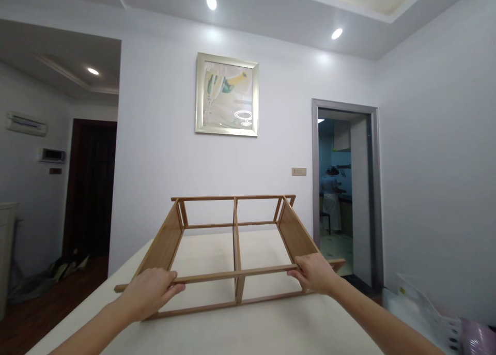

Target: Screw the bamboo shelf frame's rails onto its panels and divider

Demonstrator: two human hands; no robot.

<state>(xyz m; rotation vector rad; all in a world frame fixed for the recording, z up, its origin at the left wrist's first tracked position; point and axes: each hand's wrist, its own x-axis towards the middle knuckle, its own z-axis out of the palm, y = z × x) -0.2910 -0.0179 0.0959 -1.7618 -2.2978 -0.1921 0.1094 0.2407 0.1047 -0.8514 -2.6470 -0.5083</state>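
Observation:
A wooden shelf frame [209,277] lies in front of me on a pale table [263,329]. It has two solid side panels, thin rails and a divider in the middle. My left hand [149,293] is closed round the near left corner, with the thumb along the front rail. At the near right corner, my right hand [313,273] grips the frame where the rail meets the right side panel [298,226]. The undersides of both corners are hidden by my fingers.
Beyond the table is a white wall with a framed picture [227,94] and a switch plate [299,172]. Through the doorway [315,179] at right, another person [330,200] stands in a kitchen. A white plastic basket [430,313] sits low at right; a dark door [91,189] is at left.

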